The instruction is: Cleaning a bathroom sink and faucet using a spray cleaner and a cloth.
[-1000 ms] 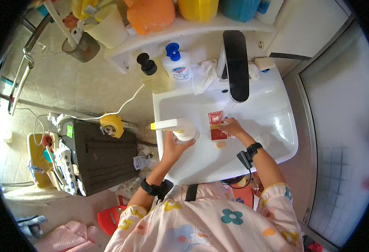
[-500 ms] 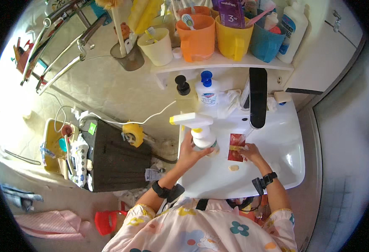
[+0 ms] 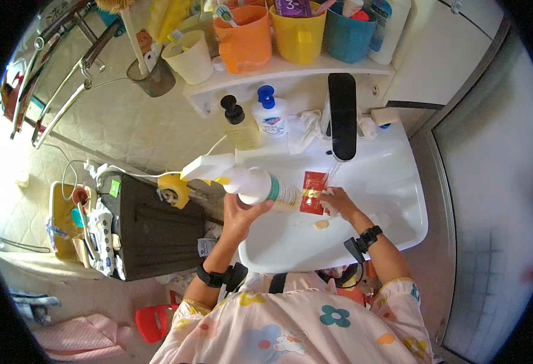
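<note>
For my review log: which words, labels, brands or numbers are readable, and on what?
Wording not copied; print stands on:
White plastic bottle with blue cap: front label.
Purple packet in yellow plastic cup: large print.
White spray bottle, teal-banded label, in left hand: too small to read.
Flat red packet: any print too blurred.

spray bottle (image 3: 255,185) left of packet (image 3: 311,193), cups (image 3: 243,45) on shelf (image 3: 303,71)

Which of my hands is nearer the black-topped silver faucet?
Right. Your right hand is just in front of the faucet, at the flat red packet; your left hand, holding the white spray bottle, is farther off, leftward.
</note>
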Demonstrator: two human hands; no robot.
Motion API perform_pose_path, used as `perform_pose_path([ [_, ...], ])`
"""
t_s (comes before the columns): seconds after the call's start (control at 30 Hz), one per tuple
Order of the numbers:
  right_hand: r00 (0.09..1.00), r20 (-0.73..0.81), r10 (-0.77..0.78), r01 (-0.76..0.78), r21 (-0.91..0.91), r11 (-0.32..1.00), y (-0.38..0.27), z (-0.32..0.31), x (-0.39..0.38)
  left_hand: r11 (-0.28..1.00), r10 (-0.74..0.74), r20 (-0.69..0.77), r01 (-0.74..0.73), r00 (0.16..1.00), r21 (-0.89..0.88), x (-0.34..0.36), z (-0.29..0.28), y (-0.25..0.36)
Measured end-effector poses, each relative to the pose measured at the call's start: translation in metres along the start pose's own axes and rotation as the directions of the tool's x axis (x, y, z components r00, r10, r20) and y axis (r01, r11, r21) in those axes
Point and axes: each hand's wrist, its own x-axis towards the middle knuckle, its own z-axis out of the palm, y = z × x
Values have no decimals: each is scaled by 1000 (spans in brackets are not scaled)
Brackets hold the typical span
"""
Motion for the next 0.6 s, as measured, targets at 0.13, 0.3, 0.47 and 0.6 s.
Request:
perform_pose_path([
  [0.13, 981, 155, -121, 168, -342, 924, 16, 8, 6, 996, -88, -33, 88, 996, -4, -7, 0, -4],
  [0.3, 998, 18, -63, 65, -237, 969, 18, 20, 10, 998, -64, -110, 62, 992, -22, -11, -3, -3],
  [0.47, 998, 6, -65, 61, 243, 968, 9, 17, 14, 998, -57, -101, 57, 993, -1, -14, -9, 4],
  [0.6, 995, -94, 41, 0, 401, 916, -2, 38, 10, 996, -78, -96, 74, 992, -39, -15, -7, 8],
])
